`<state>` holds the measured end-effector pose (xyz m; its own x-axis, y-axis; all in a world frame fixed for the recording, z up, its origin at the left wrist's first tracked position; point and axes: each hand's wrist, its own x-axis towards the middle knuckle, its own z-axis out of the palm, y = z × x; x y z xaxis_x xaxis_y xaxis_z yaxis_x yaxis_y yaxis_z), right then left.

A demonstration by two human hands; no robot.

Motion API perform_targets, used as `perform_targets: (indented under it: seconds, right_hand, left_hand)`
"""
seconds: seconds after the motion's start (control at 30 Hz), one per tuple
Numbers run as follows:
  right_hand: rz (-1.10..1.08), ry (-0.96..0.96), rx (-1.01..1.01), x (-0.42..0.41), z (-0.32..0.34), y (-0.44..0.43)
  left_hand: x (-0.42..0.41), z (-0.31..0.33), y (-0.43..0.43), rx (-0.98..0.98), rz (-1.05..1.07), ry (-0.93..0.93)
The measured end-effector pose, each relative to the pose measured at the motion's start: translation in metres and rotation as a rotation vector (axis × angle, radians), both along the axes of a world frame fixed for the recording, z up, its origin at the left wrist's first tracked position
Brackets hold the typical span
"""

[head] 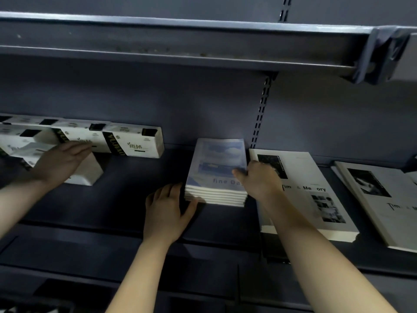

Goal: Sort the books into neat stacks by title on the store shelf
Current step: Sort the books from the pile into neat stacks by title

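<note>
Head view: my left hand (pixel 167 208) lies flat and open, fingers straight against the left side of the fine Day stack (pixel 216 196), thumb spread along its front. My right hand (pixel 259 179) curls over the stack's right edge with the thumb on the top cover; its fingers are hidden. The stack sits between my hands on the shelf (pixel 112 199). If I squeeze unevenly, the glossy upper copies could skid out of line. Just right of my right hand lies the Time & Memory stack (pixel 316 199), reaching the shelf's front edge; a nudge from my wrist might push it off. Far left, another person's hand (pixel 61 161) handles tissue packs (pixel 133 141).
</note>
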<state>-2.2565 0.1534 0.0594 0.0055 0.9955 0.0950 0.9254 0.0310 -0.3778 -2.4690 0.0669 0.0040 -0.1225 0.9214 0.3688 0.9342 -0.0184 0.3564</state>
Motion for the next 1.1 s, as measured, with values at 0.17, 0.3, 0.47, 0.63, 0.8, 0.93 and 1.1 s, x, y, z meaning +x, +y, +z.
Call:
perform_targets:
  seconds: [0.17, 0.3, 0.47, 0.63, 0.8, 0.93, 1.1]
  right_hand:
    - [-0.016, -0.037, 0.01, 0.001, 0.004, -0.003]
    - [-0.021, 0.019, 0.106, -0.002, 0.009, -0.007]
    - [0.04, -0.046, 0.097, -0.001, 0.008, -0.01]
    - [0.099, 0.055, 0.173, 0.025, 0.012, -0.017]
    - [0.015, 0.133, 0.273, 0.091, 0.018, -0.017]
    - [-0.092, 0.107, 0.29, 0.166, 0.016, -0.024]
    - [-0.264, 0.03, 0.12, 0.266, 0.001, -0.035]
  left_hand:
    - [0.0, 0.001, 0.0, 0.0, 0.005, -0.01]
    - [0.001, 0.003, -0.003, 0.017, 0.029, 0.008]
    - [0.006, 0.013, -0.006, 0.031, -0.009, 0.035]
    - [0.034, 0.027, -0.003, 0.048, -0.048, 0.071]
    - [0.088, 0.038, 0.005, 0.066, -0.061, 0.098]
    - [0.145, 0.046, 0.011, 0.069, -0.124, 0.088]
    - [0.23, 0.05, 0.014, 0.085, -0.236, 0.098]
